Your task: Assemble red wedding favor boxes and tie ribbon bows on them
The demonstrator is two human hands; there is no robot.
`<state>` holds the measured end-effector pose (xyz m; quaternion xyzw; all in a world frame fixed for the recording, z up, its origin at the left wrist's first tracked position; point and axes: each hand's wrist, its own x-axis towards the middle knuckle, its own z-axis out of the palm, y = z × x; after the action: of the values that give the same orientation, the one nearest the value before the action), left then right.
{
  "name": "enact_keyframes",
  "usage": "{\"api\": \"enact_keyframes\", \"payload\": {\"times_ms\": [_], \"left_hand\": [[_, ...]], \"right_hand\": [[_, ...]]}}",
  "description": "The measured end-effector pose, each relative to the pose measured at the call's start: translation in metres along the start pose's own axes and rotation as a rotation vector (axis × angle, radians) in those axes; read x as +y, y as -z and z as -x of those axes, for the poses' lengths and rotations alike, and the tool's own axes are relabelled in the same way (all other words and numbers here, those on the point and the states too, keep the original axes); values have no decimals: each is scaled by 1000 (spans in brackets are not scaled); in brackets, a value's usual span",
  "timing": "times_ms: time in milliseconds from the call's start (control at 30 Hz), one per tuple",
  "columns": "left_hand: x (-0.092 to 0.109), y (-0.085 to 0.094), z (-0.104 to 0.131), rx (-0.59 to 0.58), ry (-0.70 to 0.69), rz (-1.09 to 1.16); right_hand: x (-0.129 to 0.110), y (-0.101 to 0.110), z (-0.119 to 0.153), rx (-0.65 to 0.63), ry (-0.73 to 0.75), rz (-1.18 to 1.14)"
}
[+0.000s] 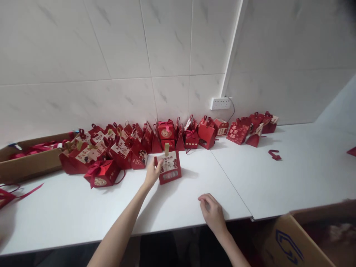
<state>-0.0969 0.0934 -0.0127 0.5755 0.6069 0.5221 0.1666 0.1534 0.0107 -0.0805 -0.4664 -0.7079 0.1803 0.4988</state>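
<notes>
My left hand (152, 173) grips the left side of a red gift box (169, 171) with a white printed front, a small clear window and a gold ribbon loop on top. The box is upright, at or just above the white table. Near the table's front edge is my right hand (211, 210), its fingers curled in; whether anything lies inside them is hidden. Left of the held box sits a red gift box with a ribbon bow (102, 173). Several more red gift boxes (133, 142) stand packed in rows behind it.
An open cardboard carton (33, 155) with red ribbons stands at the left. Another cardboard box (292, 237) is below the table edge at the lower right. A red ribbon piece (274, 154) lies on the white table (278, 185). A power strip (220, 103) hangs on the tiled wall.
</notes>
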Motion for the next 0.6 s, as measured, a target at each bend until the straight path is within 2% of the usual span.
{"api": "enact_keyframes", "payload": {"times_ms": [133,200,267,367,433,500,600], "left_hand": [[21,2,65,-102,7,52],[33,1,91,-162,7,93],[42,-1,110,-213,1,147],[49,-5,120,-228,9,210],[49,-8,121,-221,21,232],[46,-11,122,-223,45,245],[41,-11,127,-262,89,263]], "right_hand": [[-15,8,-15,46,-41,-167],[-33,16,-30,45,0,-238],[-55,24,-47,-10,82,-309],[-85,32,-69,-144,131,-350],[-96,32,-76,-186,150,-370],[-98,28,-75,-165,167,-375],[-85,21,-61,-43,157,-335]]}}
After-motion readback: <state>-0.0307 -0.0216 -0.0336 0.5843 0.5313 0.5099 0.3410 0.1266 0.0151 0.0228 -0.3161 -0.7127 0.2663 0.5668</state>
